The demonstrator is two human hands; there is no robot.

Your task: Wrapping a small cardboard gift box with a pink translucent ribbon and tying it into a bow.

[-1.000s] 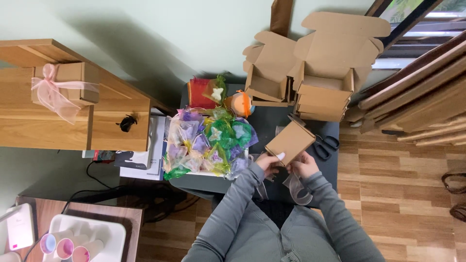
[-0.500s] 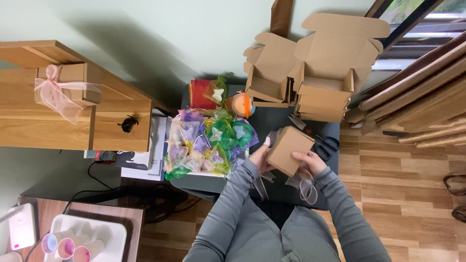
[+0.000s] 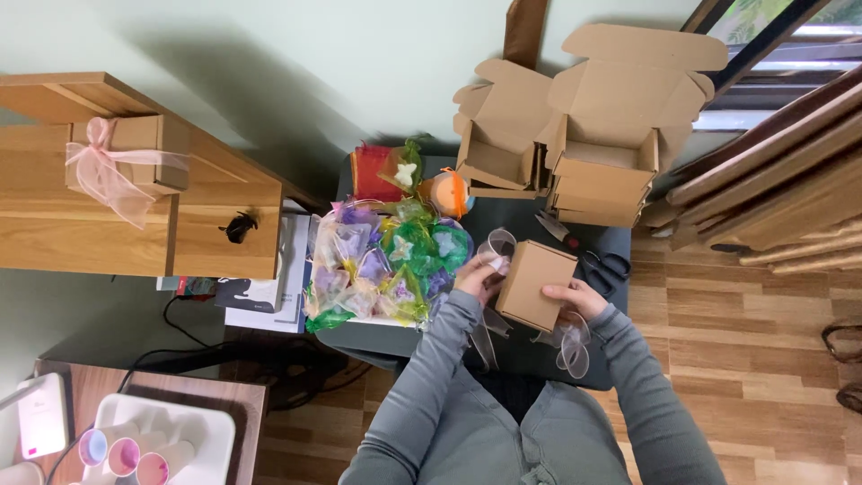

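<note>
Left hand [image 3: 479, 272] and right hand [image 3: 575, 297] clasp small closed brown cardboard box [image 3: 536, 284]; sheer translucent ribbon [image 3: 571, 346] trails underneath, partly hidden.

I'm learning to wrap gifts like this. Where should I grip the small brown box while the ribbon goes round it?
Probably by its two opposite side edges, one hand from each side, as the left hand and right hand do here. The small brown box is flat-sided, and this leaves its top free for the sheer ribbon.

My small box [image 3: 534, 285] was plain brown, its ribbon [image 3: 571, 346] sheer and pale; the pouches [image 3: 386, 265] were purple, green and yellow on my dark tabletop [image 3: 521, 220].
</note>
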